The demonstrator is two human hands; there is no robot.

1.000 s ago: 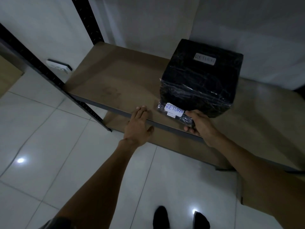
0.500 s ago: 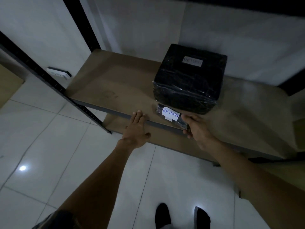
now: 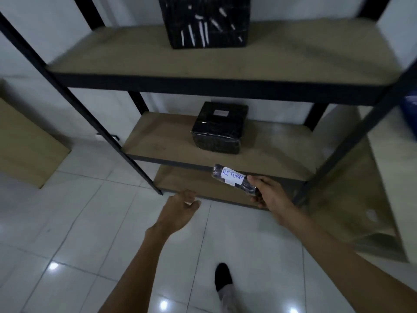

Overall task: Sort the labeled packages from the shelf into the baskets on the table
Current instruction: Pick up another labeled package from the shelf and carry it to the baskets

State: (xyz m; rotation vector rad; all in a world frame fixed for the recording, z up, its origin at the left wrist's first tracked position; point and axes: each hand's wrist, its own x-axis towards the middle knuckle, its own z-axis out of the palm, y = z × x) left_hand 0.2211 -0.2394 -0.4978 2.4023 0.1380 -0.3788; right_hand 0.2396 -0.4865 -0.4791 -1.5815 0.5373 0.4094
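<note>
My right hand [image 3: 267,193] grips one end of a small black wrapped package [image 3: 230,177] with a white label reading RETURN, held in the air in front of the shelf's lower boards. My left hand [image 3: 178,210] hangs free beside it with loosely curled fingers, holding nothing. A larger black wrapped box [image 3: 218,128] with a pale label on top sits on the middle board of the shelf [image 3: 158,141]. Another black wrapped box [image 3: 206,21] stands on the upper board, its top cut off by the frame. No baskets are in view.
The shelf has black metal posts [image 3: 126,152] and brown boards. A flat cardboard sheet [image 3: 24,143] leans at the left. Something blue [image 3: 409,114] shows at the right edge. White floor tiles [image 3: 90,233] lie below, with my foot [image 3: 223,276] on them.
My right hand has lifted the small RETURN package off the shelf board and drawn it back. My left hand left the board's edge. The view pulled back and up, showing the upper board.
</note>
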